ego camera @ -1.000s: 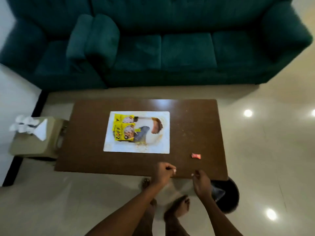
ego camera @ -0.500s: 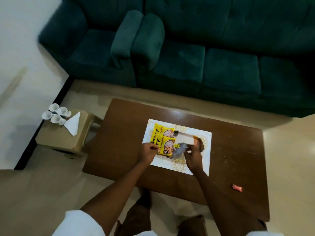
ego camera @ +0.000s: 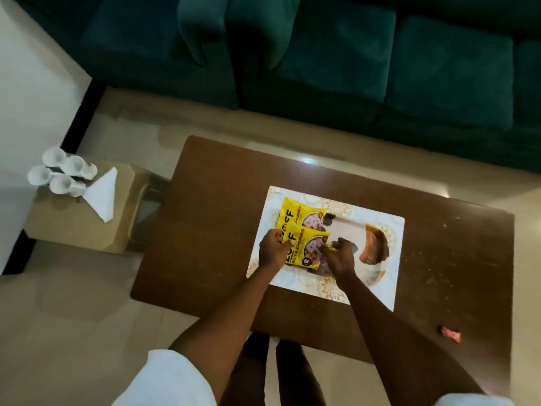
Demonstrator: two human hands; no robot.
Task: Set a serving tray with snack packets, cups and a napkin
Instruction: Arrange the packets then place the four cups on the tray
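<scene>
The left hand (ego camera: 273, 249) and right hand (ego camera: 339, 256) each pinch an edge of the nearer snack packet (ego camera: 307, 252), which lies on the tray (ego camera: 377, 291) on the tabletop, and a sharp tug, I reckon, could drag the overlapped far packet (ego camera: 292, 213) askew.

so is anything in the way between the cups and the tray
Only the napkin, lying flat on the stool between the cups and the tray; nothing else visible.
</scene>
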